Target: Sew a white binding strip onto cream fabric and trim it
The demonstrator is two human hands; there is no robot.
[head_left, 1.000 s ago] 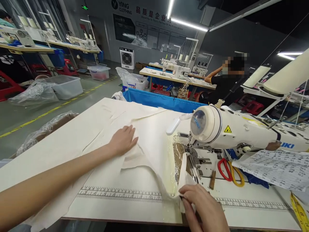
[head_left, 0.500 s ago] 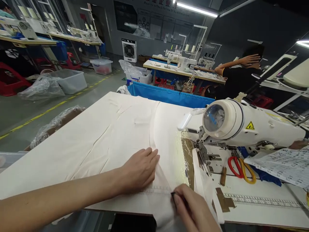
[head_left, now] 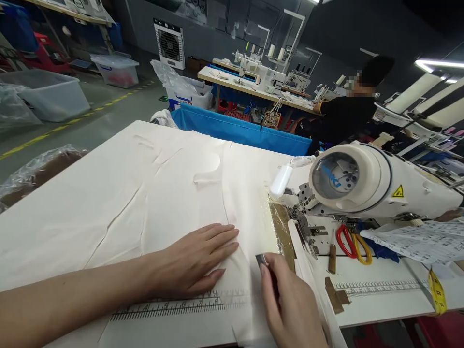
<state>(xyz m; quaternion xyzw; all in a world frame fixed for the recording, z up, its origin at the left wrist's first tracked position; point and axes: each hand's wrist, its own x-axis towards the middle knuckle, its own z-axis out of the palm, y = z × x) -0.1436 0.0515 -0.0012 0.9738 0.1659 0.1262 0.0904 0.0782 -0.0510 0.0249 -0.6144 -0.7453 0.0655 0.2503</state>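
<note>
White fabric (head_left: pixel 170 193) lies spread over the table, with creases and a curved seam running away from me. My left hand (head_left: pixel 197 258) rests flat on it, fingers stretched out and the tips near the seam. My right hand (head_left: pixel 290 299) pinches a small, flat, dark metal blade (head_left: pixel 260 260) between thumb and fingers, just above the fabric's right part. Below my left hand a printed ruler scale (head_left: pixel 174 307) shows on the table, partly covered by thin fabric. The sewing machine (head_left: pixel 362 179) stands to the right of both hands.
Right of my right hand lie red-and-yellow-handled scissors (head_left: pixel 351 244), a wooden-handled awl (head_left: pixel 332 258) and a yellow tape measure (head_left: pixel 438 292). Behind the table hangs a blue cloth bin (head_left: pixel 235 128). A person in black (head_left: pixel 348 116) sits farther back.
My left hand has flattened and its fingers have straightened. The blade has lifted off the fabric with my right hand. More of the ruler scale shows. The person behind has lowered an arm.
</note>
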